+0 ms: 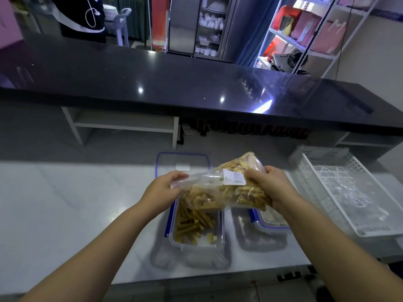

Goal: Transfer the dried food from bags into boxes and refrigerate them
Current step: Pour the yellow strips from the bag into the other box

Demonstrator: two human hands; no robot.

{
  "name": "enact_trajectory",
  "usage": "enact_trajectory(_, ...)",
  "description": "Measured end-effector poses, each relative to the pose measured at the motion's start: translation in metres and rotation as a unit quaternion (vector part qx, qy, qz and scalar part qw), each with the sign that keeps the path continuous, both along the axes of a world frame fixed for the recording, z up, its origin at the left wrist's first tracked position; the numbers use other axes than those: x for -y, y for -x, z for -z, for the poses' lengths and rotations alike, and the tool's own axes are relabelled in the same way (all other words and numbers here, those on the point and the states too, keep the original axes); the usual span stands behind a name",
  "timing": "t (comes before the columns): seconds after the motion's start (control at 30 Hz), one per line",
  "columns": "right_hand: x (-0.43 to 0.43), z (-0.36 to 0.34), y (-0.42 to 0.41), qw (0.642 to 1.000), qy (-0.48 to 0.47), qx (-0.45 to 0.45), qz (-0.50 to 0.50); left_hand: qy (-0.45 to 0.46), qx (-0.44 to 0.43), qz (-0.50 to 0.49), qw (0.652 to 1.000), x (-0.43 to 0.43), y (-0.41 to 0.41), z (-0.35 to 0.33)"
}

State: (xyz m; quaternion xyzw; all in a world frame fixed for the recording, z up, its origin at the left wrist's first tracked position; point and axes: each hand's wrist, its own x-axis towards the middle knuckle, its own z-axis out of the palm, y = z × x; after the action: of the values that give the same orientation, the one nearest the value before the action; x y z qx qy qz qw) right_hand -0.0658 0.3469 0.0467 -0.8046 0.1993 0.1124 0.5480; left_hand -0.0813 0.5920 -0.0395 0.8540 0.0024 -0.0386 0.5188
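Over the open box point(197, 225) on the counter point(76, 203), both hands are gripping the bag point(222, 188): left hand point(162, 189) pinching its mouth, right hand point(269, 186) lifting the bottom. Tilting slowly should keep the sticks falling inside.

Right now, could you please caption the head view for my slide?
Left hand and right hand hold a bag of dried sticks over a part-filled box on the counter.

head cam | faces forward and down | close above white counter point(65, 203) (one wide-angle view)
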Motion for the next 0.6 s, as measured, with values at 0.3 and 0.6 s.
enact_trajectory(0.3, -0.005, 0.014, 0.013, 0.991, 0.066, -0.063, -0.095, -0.208, -0.019, 0.169, 0.963, 0.011, 0.006, 0.009)
enact_trajectory(0.6, -0.006, 0.02, 0.011, 0.984, 0.106, -0.084, -0.115, -0.341, 0.064, 0.255, 0.903, 0.011, 0.007, 0.011)
